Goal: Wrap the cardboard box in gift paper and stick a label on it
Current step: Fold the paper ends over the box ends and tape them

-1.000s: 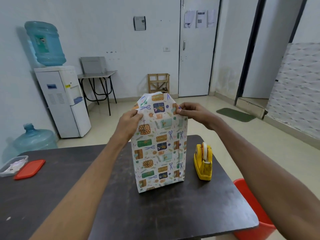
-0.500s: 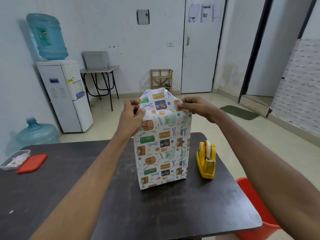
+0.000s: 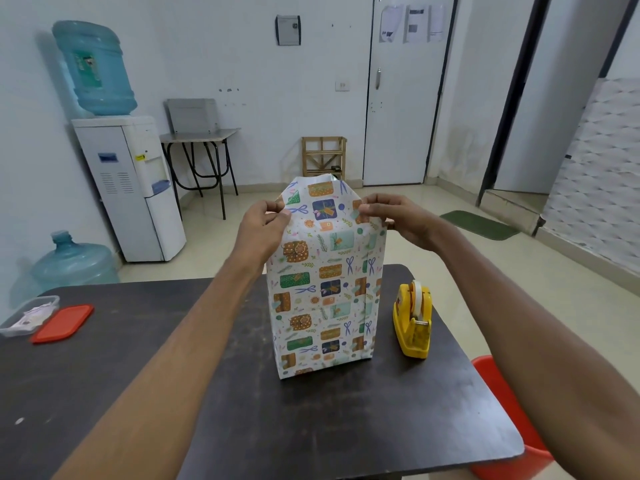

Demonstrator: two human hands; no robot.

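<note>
Left hand (image 3: 265, 227): fingers pinched shut on the upper left edge of the gift paper (image 3: 323, 271). Right hand (image 3: 391, 221): fingers pinched shut on the upper right edge of the same flap. Cardboard box: fully covered by the paper, standing upright at the middle of the dark desk (image 3: 311, 410). Yellow tape dispenser (image 3: 412, 322): on the desk, just beside the box's right side. Legible writing: none readable; wall and door notices too small.

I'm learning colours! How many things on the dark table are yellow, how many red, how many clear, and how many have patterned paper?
Yellow: 1, the tape dispenser
Red: 1, the lid
Clear: 1, the plastic tub
Patterned paper: 1, the wrapped box
Total: 4 things on the table
</note>
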